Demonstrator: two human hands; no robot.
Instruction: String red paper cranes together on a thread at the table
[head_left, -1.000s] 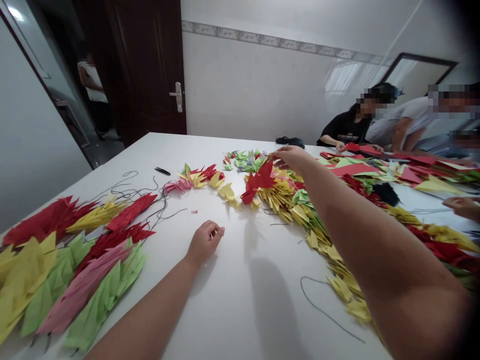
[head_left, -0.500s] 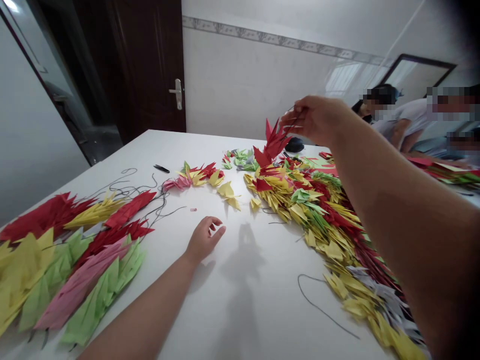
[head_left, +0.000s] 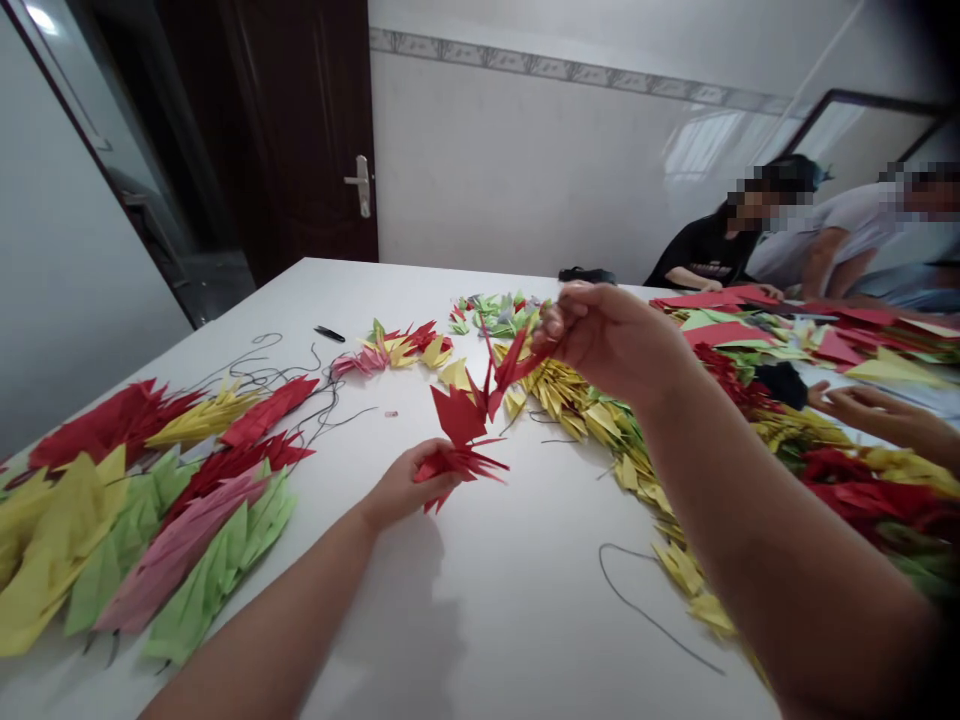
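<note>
A short string of red folded-paper cranes (head_left: 459, 414) hangs in the air over the white table, stretched between my two hands. My left hand (head_left: 411, 482) is closed around its lower end, thumb and fingers pinching the stacked red folds. Higher up and to the right, my right hand (head_left: 592, 335) is closed at the upper end, where a red crane meets the fingertips. Any thread inside those fingers is hidden. Behind the hands, a long heap of strung yellow cranes (head_left: 570, 395) runs down the right side, partly covered by my right forearm.
Bundles of cranes, one of them pink (head_left: 187, 540), lie at left near tangled black threads (head_left: 319, 400). A small black tool (head_left: 330, 334) lies at the back. A loose thread (head_left: 637, 610) curves at front right. Co-workers sit at right; one person's hand (head_left: 874, 410) reaches in.
My right hand has come down with the red cranes, away from the heap. My left hand, previously free, has taken hold of their lower end. A person's hand now shows at right.
</note>
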